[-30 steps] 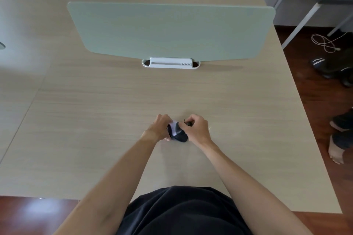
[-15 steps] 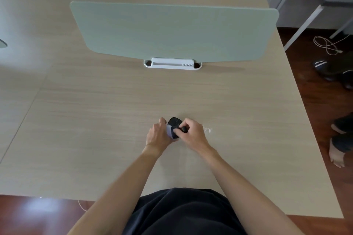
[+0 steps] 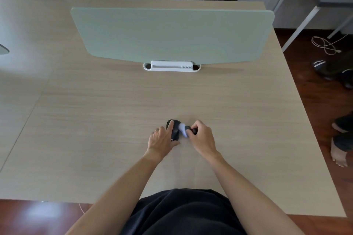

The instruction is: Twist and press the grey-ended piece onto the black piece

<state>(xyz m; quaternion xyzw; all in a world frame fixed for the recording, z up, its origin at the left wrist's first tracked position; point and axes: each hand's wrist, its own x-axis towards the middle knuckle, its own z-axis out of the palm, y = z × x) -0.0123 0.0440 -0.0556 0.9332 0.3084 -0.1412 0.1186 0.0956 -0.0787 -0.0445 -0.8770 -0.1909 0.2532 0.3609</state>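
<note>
Since the earlier frame the left hand [image 3: 162, 140] has opened out: its fingers [image 3: 170, 126] now lie nearly straight, pressing a small black pouch [image 3: 174, 131] flat on the tabletop [image 3: 95, 120]. The right hand [image 3: 202, 137] has shifted rightward; its fingers curl tight round a blurred white object [image 3: 183, 129] just right of the left fingertips. The pouch looks soft, matte, oval. The tabletop is pale wood-grain laminate.
</note>
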